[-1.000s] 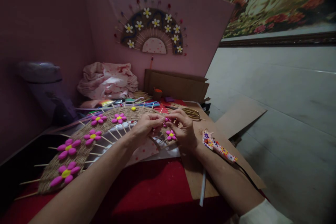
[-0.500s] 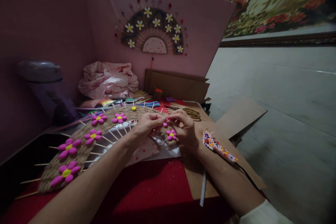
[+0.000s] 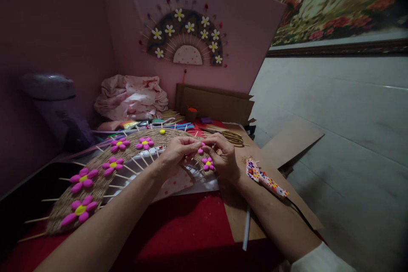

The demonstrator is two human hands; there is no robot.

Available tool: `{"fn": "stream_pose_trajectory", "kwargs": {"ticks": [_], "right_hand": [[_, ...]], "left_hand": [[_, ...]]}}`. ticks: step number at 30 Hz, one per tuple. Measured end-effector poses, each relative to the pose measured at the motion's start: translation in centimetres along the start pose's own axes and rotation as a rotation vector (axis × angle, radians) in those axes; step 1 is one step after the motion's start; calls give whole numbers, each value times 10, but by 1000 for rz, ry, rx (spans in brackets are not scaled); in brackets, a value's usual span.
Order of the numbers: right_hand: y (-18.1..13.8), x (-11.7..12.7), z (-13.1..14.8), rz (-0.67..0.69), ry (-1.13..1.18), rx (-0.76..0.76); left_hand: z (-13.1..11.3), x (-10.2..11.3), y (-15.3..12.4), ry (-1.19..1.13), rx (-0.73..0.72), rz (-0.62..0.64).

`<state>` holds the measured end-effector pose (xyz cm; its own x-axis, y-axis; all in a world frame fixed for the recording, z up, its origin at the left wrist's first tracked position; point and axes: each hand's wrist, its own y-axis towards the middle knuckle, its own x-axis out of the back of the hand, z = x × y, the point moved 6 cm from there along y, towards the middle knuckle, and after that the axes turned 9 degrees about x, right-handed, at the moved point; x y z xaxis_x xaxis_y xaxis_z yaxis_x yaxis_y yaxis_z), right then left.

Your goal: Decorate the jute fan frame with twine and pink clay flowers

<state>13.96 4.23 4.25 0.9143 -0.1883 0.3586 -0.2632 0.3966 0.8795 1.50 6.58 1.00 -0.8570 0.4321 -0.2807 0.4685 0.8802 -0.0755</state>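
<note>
A half-round woven fan [image 3: 95, 178] of straw cord and wooden sticks lies on the red table, dotted with several pink clay flowers [image 3: 81, 209] with yellow centres. My left hand [image 3: 178, 153] and my right hand [image 3: 223, 155] meet over the fan's right end. Both pinch a small pink clay petal piece [image 3: 200, 150] between fingertips, just above a finished pink flower [image 3: 208, 163]. A lone yellow clay ball [image 3: 162, 131] sits on the fan's top edge.
A flowered glue gun [image 3: 264, 178] lies on cardboard [image 3: 287, 144] right of my right wrist, with a white stick [image 3: 245, 229] near the edge. Coloured sticks, cloth [image 3: 130, 97] and a cardboard box [image 3: 213, 104] crowd the back. A finished fan [image 3: 186, 36] hangs on the pink wall.
Almost nothing has moved; my fingertips have shifted slightly around the pink petal piece, staying over the fan's right end.
</note>
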Motion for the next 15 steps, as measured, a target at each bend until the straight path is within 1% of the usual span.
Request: {"fn": "stream_pose_trajectory", "kwargs": {"ticks": [3, 8, 13, 15], "right_hand": [[0, 1, 1, -23, 11, 15], [-1, -1, -1, 11, 5, -2], [-1, 0, 0, -17, 4, 5], [-1, 0, 0, -6, 15, -9]], "left_hand": [[0, -1, 0, -13, 9, 15], [0, 1, 1, -12, 5, -6], [-1, 0, 1, -12, -15, 7], [-1, 0, 1, -5, -18, -4]]}}
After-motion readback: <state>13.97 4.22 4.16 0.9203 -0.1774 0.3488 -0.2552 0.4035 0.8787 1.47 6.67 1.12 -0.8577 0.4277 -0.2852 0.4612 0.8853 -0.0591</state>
